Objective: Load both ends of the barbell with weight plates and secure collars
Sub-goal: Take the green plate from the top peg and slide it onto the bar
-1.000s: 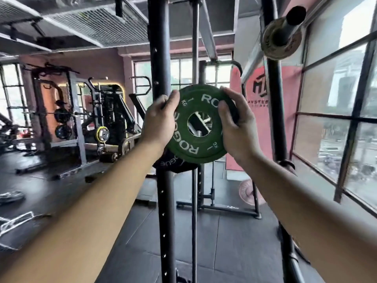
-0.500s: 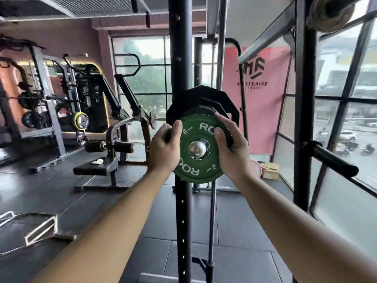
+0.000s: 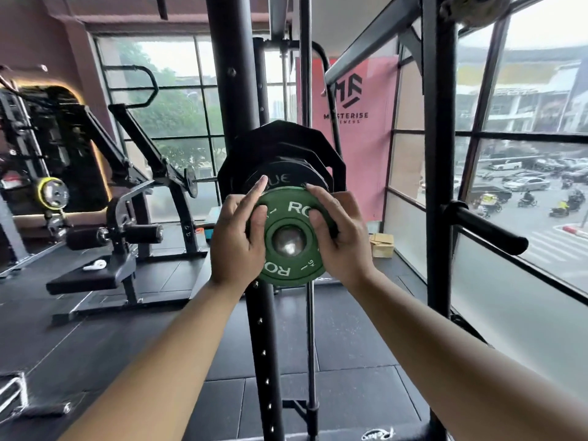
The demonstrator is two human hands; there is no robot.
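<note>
The left hand (image 3: 238, 240) and right hand (image 3: 345, 241) are gripping the green plate (image 3: 286, 275) by its rim, thumbs on its face, at the barbell sleeve (image 3: 289, 241) end just before the black plates (image 3: 280, 148), risking fingers pinched between them.

Weight plate (image 3: 294, 218): matt green, with white lettering and numerals running round its face. Bar end (image 3: 289, 241) in its centre hole: polished silver-grey steel. Larger plates (image 3: 280, 144) behind it: black, the nearest one carrying pale grey lettering. Rack post (image 3: 227, 90): black, dotted with a column of holes and silver bolt heads. Banner (image 3: 359, 160): salmon pink with a black logo and black wording. Floor (image 3: 318, 361): dark grey tiles divided by thin seams. Wall (image 3: 63, 43): dusty maroon-pink. Distant plate (image 3: 52, 193) on the left machine: black with a yellow rim. Box (image 3: 381, 246) by the window: tan cardboard. Window frames (image 3: 521, 136): a black grid.
</note>
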